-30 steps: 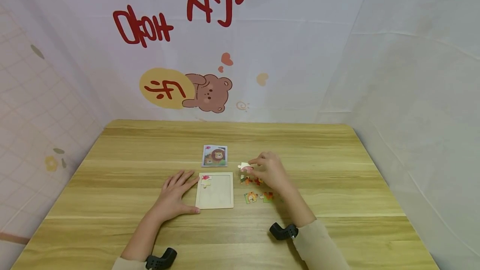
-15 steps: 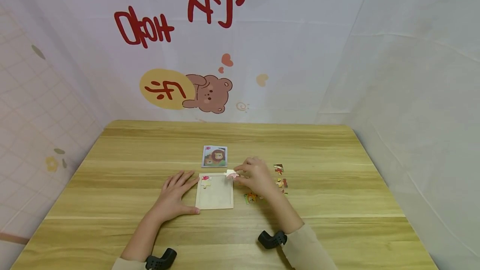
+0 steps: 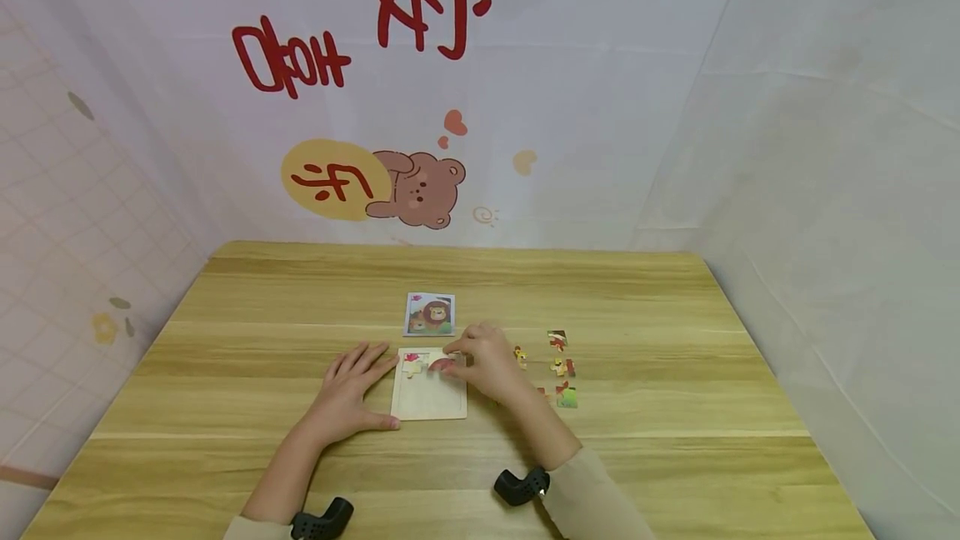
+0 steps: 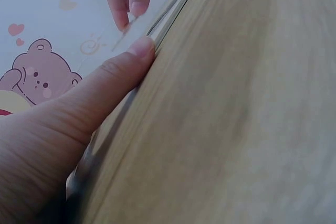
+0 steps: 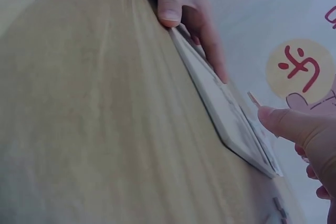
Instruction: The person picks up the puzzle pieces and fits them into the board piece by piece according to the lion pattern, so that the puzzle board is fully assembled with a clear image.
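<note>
A square, pale puzzle tray (image 3: 431, 403) lies on the table, with puzzle pieces (image 3: 412, 366) in its upper left corner. My left hand (image 3: 347, 394) rests flat beside it, fingers spread, thumb and index finger touching the tray's left side. In the left wrist view, the thumb (image 4: 113, 72) presses on the tray edge. Over the tray's upper right, my right hand (image 3: 489, 367) pinches a puzzle piece (image 3: 439, 364) with pink on it between thumb and fingers. The right wrist view has that piece (image 5: 253, 98) tilted above the tray (image 5: 210, 98); its underside contact is not visible.
Right of the tray lie several loose puzzle pieces (image 3: 561, 367), some hidden behind the right forearm. A picture card (image 3: 430, 315) with a lion stands or lies just beyond the tray. The wooden table (image 3: 660, 373) meets a printed cloth backdrop (image 3: 585, 107).
My right hand has carried the puzzle piece leftward from the loose pieces to above the tray's upper right. More loose pieces show on the right. My left hand has stayed in place.
</note>
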Motion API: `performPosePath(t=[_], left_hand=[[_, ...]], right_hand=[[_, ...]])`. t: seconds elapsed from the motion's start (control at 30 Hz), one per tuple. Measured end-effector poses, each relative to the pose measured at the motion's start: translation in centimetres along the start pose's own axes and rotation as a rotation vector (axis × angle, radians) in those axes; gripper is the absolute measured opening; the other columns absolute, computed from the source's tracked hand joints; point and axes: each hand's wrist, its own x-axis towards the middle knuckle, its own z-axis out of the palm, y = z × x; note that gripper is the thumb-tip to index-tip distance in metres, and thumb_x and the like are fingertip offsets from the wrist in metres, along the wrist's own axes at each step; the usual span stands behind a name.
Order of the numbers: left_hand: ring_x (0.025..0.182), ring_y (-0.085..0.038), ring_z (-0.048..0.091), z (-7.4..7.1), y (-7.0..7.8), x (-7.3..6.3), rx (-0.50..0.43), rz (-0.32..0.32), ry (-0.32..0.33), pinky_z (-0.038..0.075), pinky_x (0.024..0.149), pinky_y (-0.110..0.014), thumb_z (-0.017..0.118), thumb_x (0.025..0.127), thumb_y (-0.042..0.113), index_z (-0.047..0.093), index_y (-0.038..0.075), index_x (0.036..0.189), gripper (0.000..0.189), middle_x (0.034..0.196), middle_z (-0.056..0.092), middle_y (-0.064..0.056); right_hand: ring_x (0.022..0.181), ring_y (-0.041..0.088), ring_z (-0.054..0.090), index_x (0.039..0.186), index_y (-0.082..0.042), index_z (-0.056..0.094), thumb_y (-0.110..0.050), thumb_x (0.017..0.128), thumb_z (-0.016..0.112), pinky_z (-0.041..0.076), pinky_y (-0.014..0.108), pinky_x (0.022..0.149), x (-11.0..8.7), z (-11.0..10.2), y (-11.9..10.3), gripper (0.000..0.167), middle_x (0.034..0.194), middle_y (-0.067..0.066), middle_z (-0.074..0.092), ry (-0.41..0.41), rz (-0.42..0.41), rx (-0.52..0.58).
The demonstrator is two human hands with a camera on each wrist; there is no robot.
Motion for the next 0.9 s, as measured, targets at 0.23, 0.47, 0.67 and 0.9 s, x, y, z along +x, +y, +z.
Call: performPosePath(t=[0.23,0.47,0.67,0.9], left_hand=[[0.139,-0.042,0.018,0.1,0.0,0.1,0.005,0.026,0.040,0.008,0.103,-0.066,0.076,0.063,0.067,0.048,0.013,0.143,0.101,0.151,0.034,-0.012],[0.140,-0.039,0.015,0.0,0.0,0.2,0.006,0.000,0.004,0.006,0.105,-0.064,0.075,0.063,0.068,0.046,0.014,0.145,0.102,0.153,0.031,-0.010],[0.140,-0.040,0.015,0.0,0.0,0.2,0.006,0.001,0.006,0.006,0.106,-0.064,0.075,0.064,0.068,0.046,0.013,0.144,0.101,0.153,0.031,-0.011],[0.140,-0.041,0.015,-0.1,0.2,0.2,-0.002,0.006,0.007,0.006,0.105,-0.064,0.075,0.064,0.067,0.046,0.013,0.144,0.101,0.153,0.031,-0.012]], right_hand=[[0.073,0.007,0.042,0.096,-0.021,0.077,-0.038,0.075,0.081,0.032,0.026,0.067,0.4,1.2,0.1,0.027,0.082,-0.010,0.059,0.020,-0.003,0.002],[0.073,0.007,0.041,0.096,-0.023,0.077,-0.042,0.074,0.081,0.034,0.026,0.068,0.6,1.6,0.1,0.029,0.084,-0.010,0.059,-0.015,0.029,-0.033],[0.076,0.008,0.044,0.097,-0.022,0.077,-0.042,0.075,0.080,0.035,0.027,0.070,0.7,1.7,0.1,0.030,0.087,-0.009,0.060,-0.031,0.041,-0.037],[0.077,0.007,0.044,0.100,-0.024,0.076,-0.042,0.076,0.079,0.034,0.026,0.070,0.7,1.7,0.2,0.030,0.087,-0.011,0.059,-0.031,0.027,-0.038]])
